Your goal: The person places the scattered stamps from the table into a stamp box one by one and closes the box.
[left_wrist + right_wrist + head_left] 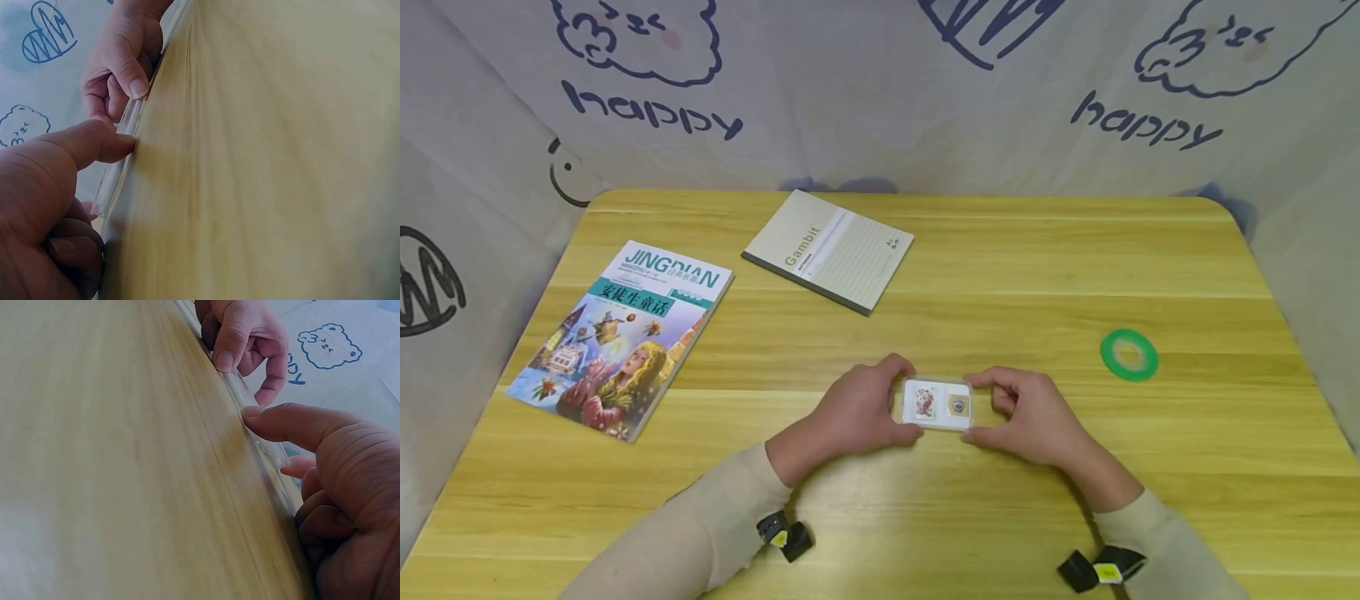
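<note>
A small flat clear plastic case (937,405) lies across the middle of the table in the head view. Through its lid show two small pictures on white, a red-patterned one on the left and a tan one with a dark round mark on the right. My left hand (862,408) pinches the case's left end between thumb and index finger. At the right end, my right hand (1032,417) pinches it the same way, its other fingers curled under. Both wrist views show the case edge-on, close to the tabletop, with a thumb (119,149) along its near side.
A green roll of tape (1129,355) lies to the right. Behind the hands is a grey Gambit notebook (857,262), and a colourful storybook (625,350) sits at the left. White cloth with drawings (880,100) hangs beyond the wooden table (1037,267).
</note>
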Tool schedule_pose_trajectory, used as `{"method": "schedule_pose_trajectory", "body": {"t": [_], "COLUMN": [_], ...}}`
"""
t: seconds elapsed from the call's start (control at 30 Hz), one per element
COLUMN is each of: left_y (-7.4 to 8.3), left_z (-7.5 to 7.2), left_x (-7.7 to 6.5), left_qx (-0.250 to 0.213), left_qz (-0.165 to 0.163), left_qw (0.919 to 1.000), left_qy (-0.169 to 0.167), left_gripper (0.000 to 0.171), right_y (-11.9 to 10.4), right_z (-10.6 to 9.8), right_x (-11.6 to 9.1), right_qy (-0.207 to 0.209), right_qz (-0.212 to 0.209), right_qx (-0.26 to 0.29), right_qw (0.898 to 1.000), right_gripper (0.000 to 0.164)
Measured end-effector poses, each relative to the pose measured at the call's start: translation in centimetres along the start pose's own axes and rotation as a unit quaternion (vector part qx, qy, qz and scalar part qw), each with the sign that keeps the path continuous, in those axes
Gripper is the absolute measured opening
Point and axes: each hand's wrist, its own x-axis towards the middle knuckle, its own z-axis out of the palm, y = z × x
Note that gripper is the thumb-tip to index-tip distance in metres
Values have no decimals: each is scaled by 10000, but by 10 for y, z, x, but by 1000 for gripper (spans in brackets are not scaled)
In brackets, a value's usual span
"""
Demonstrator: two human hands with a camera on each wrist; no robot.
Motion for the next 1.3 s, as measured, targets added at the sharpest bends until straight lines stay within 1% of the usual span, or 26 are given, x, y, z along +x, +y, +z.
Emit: {"method": "schedule_pose_trajectory", "body": {"t": [0.2,0.27,0.43,0.57,0.8,1.1,1.3], "left_y": [-1,-1,0,0,-3,-3,-1], "left_z": [-1,-2,-4,-4,-4,-4,-5], "left_x": [2,3,5,6,6,6,7], "left_qx": [-264,-305,-353,-356,-616,-474,-452], "left_qz": [-320,-366,-323,-302,-389,-309,-315], "left_qw": [9990,9987,9984,9985,9970,9979,9980], "left_qy": [-134,-187,-285,-281,-254,-308,-297], "left_gripper": [70,71,70,69,69,67,66], "right_y": [-1,0,1,1,0,1,-2], "right_z": [0,0,0,0,-1,0,1], "right_x": [1,1,1,0,0,0,1], "right_qy": [-45,-60,-50,-34,-35,7,47], "right_qz": [90,113,108,80,116,128,309], "right_qx": [-73,-34,36,56,67,18,60], "right_qw": [9999,9999,9999,9999,9999,9999,9995], "right_gripper": [54,54,54,55,57,57,56]}}
